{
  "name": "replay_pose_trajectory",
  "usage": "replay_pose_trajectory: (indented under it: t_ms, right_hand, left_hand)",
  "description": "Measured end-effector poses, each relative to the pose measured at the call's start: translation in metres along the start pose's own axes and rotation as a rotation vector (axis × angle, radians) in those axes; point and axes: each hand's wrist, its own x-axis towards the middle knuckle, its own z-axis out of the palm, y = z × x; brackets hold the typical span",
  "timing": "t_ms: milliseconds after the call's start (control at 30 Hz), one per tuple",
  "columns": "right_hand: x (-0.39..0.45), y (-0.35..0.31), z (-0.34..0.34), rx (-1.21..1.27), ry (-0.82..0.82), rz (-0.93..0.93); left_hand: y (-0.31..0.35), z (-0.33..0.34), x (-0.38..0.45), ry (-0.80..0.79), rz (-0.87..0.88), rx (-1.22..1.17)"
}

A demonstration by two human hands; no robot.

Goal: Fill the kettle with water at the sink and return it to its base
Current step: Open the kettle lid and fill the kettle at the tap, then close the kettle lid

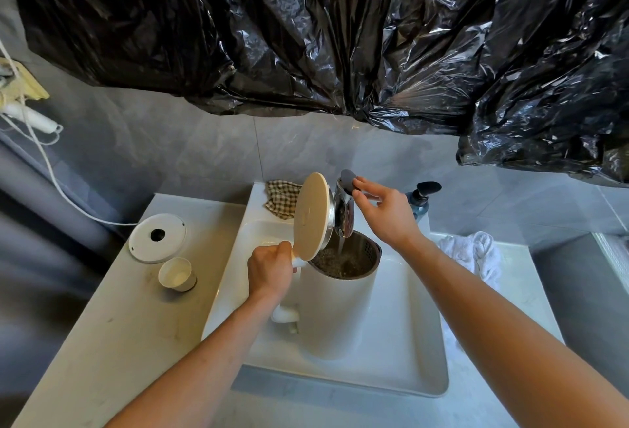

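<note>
A white kettle (337,312) stands in the white sink (401,342) with its round lid (311,216) flipped up. My left hand (270,269) grips the kettle's handle at the top. Water runs from the chrome tap (343,213) into the open kettle, and the water inside ripples. My right hand (384,211) is at the tap's dark lever (348,179), fingertips touching it. The kettle's round white base (157,238) sits on the counter to the left of the sink, with a white cord running off to the left.
A small white cup (177,274) stands on the counter near the base. A checked cloth (282,199) lies behind the sink, a soap pump bottle (422,199) at the back right, a white towel (473,254) on the right. Black plastic sheeting (340,29) hangs above.
</note>
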Motion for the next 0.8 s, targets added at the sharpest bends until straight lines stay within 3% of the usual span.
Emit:
replay_pose_trajectory:
  t_ms: [400,667,800]
  right_hand:
    - [-0.020,0.016,-0.003,-0.065,-0.053,0.014]
    - [-0.081,0.036,-0.001,0.201,-0.018,0.229]
    - [-0.115,0.056,0.018,0.456,-0.077,0.372]
  left_hand:
    - [-0.003,0.000,0.001,-0.007,0.016,-0.010]
    - [-0.005,-0.001,0.000,-0.028,-0.039,-0.051]
    - [-0.008,0.001,0.002,-0.067,-0.071,-0.046]
